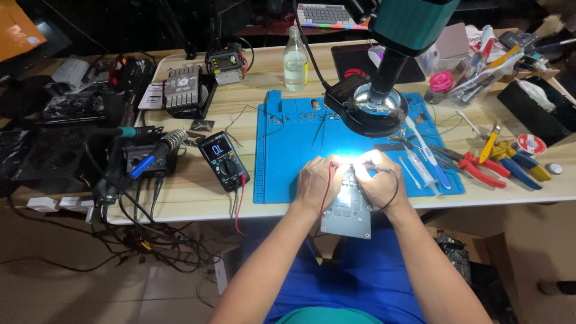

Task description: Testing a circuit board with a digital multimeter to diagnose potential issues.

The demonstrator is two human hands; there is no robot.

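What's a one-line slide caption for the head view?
Both hands, left hand and right hand, probe a circuit board under a lit microscope.

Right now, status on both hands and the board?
Left hand with red probe lead, right hand with black, both on circuit board. Board overhangs blue mat. Nothing blocking.

A circuit board (347, 211) is held at the near edge of a work mat (288, 150), between the left hand (316, 183) and the right hand (379, 180). A multimeter (224, 161) is placed left of the mat, pliers (480, 167) right of it. A bottle (295, 60) is set behind the mat.
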